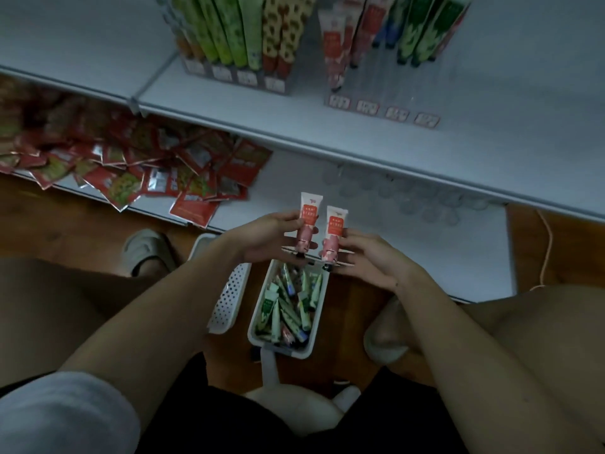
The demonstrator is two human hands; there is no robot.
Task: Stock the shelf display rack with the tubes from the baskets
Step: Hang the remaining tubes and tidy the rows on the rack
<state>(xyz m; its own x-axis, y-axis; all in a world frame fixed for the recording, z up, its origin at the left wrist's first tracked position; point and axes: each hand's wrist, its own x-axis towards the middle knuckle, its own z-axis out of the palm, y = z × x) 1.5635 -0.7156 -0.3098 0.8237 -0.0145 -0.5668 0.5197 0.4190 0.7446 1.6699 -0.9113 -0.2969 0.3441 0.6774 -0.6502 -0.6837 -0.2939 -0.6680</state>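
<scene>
Tubes in hand, one per side: left hand [275, 237] closed around a pink-and-white tube [307, 224], right hand [363, 257] closed around a matching tube [333, 234]. Both held upright, flat crimped ends up, dark caps down, side by side and just apart, squarely between the two hands. Directly beneath them, a white basket [281, 350] on the floor, holding a jumble of green, pink and blue tubes. Just left of it and below the left wrist, a second white basket [229, 296], perforated, tipped on its side, contents not visible.

Step in hand, by judgement: carrying a picked pair from basket to rack, not yet placed. Well beyond both hands, up on the shelf, a clear display rack [379, 93] with price labels along its front edge; matching pink tubes [334, 57] standing in its left lane, dark-capped green tubes further right. A cardboard display box [235, 73] of green and patterned tubes to the left of that. Beyond the left hand on the lower shelf, a heap of red sachets [131, 162], no part of the job.

Next move, likely: lifting both hands up and forward past the shelf edge, then slotting each tube cap-down into the pink lane, upright like the ones already there. Calls for keeping the tubes vertical and feeding them in one at a time, since the lane looks narrow.
</scene>
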